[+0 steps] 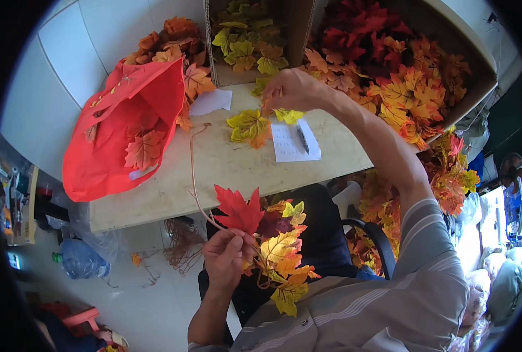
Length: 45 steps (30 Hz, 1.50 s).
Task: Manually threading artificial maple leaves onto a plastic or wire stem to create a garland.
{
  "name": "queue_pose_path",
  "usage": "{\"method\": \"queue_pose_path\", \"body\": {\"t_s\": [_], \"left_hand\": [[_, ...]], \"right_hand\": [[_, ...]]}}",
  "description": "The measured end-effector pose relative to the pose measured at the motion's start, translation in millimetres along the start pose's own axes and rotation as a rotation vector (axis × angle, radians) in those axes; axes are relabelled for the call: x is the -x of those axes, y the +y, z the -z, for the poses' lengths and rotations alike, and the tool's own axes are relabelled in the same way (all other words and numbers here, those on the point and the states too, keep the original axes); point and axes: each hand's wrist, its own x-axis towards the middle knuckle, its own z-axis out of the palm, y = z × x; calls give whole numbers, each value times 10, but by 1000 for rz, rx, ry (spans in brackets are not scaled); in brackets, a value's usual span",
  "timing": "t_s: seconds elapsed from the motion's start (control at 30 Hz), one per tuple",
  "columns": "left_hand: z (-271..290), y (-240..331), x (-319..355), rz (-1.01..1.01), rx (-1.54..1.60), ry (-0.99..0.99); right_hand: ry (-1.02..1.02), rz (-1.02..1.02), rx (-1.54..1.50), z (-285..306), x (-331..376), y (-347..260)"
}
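In front of my body, my left hand (225, 258) pinches a brown vine stem (194, 164) of an artificial leaf garland. A red maple leaf (239, 209) stands just above its fingers, and yellow-orange leaves (281, 249) hang to the right. The bare end of the stem curls up over the table edge. My right hand (296, 91) reaches over the table, its fingertips pinched together at a yellow-green maple leaf (249, 126). Another yellow leaf (289, 116) shows beneath that hand. A written paper sheet (287, 154) with a pen (302, 139) lies close by.
On the table (149, 208), a red bag (88, 167) holding some leaves sits left, beside orange leaves (178, 35). Cardboard boxes of green leaves (240, 53) and red-orange leaves (410, 88) stand behind. A black chair (313, 214) is below the table edge, with more leaves at right.
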Motion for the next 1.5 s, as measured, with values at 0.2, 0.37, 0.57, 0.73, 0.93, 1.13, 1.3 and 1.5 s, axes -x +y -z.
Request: {"method": "queue_pose_path", "body": {"t_s": [0.2, 0.37, 0.57, 0.73, 0.93, 1.13, 1.3, 1.5], "left_hand": [[-26, -16, -4, 7, 82, -3], [-35, -74, 37, -58, -52, 14], [-61, -223, 74, -2, -52, -33], [-118, -218, 111, -14, -52, -37], [-77, -177, 122, -22, -101, 7], [-56, -112, 81, -30, -93, -6], [-41, -99, 71, -37, -103, -20], [-40, -156, 73, -45, -33, -6]], "right_hand": [[35, -39, -60, -39, -18, 42], [304, 20, -289, 184, 392, -411], [391, -1, -320, 89, 681, -439], [493, 94, -26, 35, 526, -330], [408, 68, -111, -49, 277, -464], [204, -31, -518, -209, 242, -409], [218, -20, -416, -204, 207, -440], [311, 111, -163, -60, 121, -424]]}}
